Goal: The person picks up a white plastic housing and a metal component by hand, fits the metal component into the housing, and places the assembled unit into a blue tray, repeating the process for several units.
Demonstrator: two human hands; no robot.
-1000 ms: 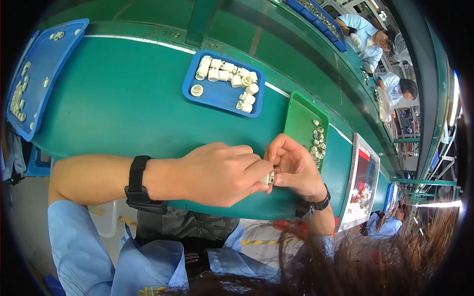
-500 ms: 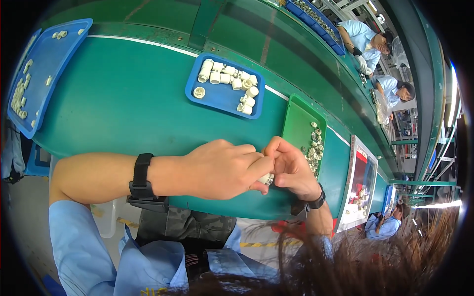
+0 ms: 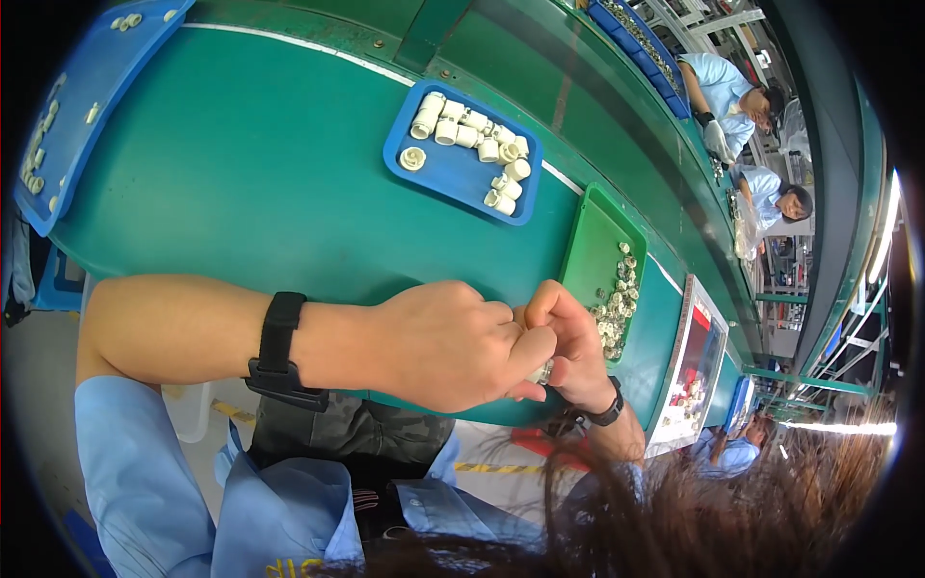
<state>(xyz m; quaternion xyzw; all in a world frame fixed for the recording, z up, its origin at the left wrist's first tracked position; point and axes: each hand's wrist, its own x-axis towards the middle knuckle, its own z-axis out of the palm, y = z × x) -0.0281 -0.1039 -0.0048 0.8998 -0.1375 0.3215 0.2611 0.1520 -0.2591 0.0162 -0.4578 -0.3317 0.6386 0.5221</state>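
Note:
My left hand [image 3: 448, 342] and my right hand [image 3: 576, 354] meet above the near edge of the green table. Between their fingers they hold a small white cylindrical fitting [image 3: 544, 372] with a shiny end, mostly hidden by the left fingers. The left fingers are curled around it; the right thumb and forefinger press at its other end. Beyond the hands lies a blue tray [image 3: 434, 188] with several white cylindrical fittings [image 3: 467, 135]. Just past my right hand is a green tray [image 3: 595, 231] holding many small metal-and-white pieces [image 3: 617, 303].
A larger blue tray [image 3: 106, 106] with scattered white pieces lies at the far left. To the right is a framed board [image 3: 689, 366] with small parts on it. A green metal ledge [image 3: 520, 58] runs along the back. Co-workers [image 3: 718, 96] sit beyond it.
My view has shifted slightly, so the trays appear farther right. The left fingers now cover more of the white fitting; both hands stay together around it.

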